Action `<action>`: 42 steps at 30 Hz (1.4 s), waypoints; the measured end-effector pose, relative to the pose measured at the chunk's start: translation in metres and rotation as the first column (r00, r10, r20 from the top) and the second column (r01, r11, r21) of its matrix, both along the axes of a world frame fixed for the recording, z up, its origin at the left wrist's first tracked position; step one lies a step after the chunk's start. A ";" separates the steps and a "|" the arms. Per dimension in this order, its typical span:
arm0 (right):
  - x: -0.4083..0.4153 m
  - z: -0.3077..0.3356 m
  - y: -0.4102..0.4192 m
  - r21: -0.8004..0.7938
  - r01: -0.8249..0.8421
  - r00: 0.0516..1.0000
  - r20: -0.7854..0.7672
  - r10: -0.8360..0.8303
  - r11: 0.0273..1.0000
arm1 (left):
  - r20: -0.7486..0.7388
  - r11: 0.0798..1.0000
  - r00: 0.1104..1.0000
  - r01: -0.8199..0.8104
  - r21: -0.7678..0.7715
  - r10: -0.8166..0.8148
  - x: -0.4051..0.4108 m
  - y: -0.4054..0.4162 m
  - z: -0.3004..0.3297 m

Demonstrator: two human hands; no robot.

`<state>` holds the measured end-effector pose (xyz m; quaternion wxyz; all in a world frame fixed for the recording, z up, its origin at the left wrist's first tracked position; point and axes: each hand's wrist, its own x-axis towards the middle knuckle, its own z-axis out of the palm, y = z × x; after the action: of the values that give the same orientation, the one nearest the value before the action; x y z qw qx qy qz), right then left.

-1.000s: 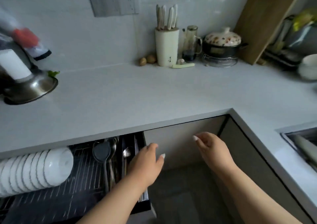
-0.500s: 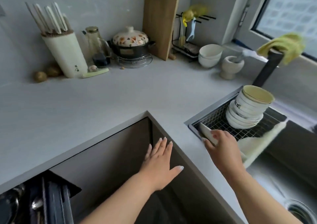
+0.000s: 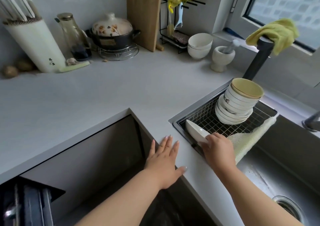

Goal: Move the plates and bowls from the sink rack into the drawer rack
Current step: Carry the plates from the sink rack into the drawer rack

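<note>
Plates and bowls: mostly a tilted stack of bowls (image 3: 237,104) leaning at the far end of the sink rack, about 2 o'clock from the hands, top one yellowish inside
Worktop (image 3: 86,101): big pale L-shaped slab, wraps round the corner and takes up most of the view
Sink (image 3: 285,165): dark steel basin at 3 o'clock, drain down in the low right corner
Sink rack (image 3: 204,120): wire grid sitting across the near-left end of the sink
Drawer rack (image 3: 26,205): only a dark corner of it peeks in at 8 o'clock, so can't say much about it
Cloth (image 3: 249,139): pale towel draped over the rack's right edge, just beside the right hand
Plate (image 3: 196,133): white, tipped up on edge along the rack's near-left side
Right hand (image 3: 218,149): fingers wrapped round the near end of the plate
Left hand (image 3: 164,158): flat, fingers spread, palm down over the worktop's edge at 9 o'clock from the right hand, holding nothing
</note>
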<state>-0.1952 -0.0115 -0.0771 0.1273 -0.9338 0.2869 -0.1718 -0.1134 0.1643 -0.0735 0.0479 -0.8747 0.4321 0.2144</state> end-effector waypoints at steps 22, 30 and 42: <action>0.009 0.116 0.099 -0.387 -0.569 0.728 0.175 0.663 0.726 | -0.961 -0.097 -0.104 -0.986 0.132 -0.256 0.031 0.081 0.101; 0.028 0.132 0.187 -0.159 -0.759 0.547 0.373 0.750 0.632 | -0.976 -0.381 -0.009 -0.920 0.093 -0.216 0.016 0.196 0.107; 0.058 0.155 0.388 0.966 -0.258 0.918 0.244 0.313 0.004 | -0.972 -0.671 0.079 -0.735 0.092 -0.219 -0.036 0.407 0.107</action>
<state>-0.1372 0.3769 0.0775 0.7504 -0.6366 0.1335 0.1171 -0.1498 0.5710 0.0333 -0.8754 -0.4065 -0.2518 0.0703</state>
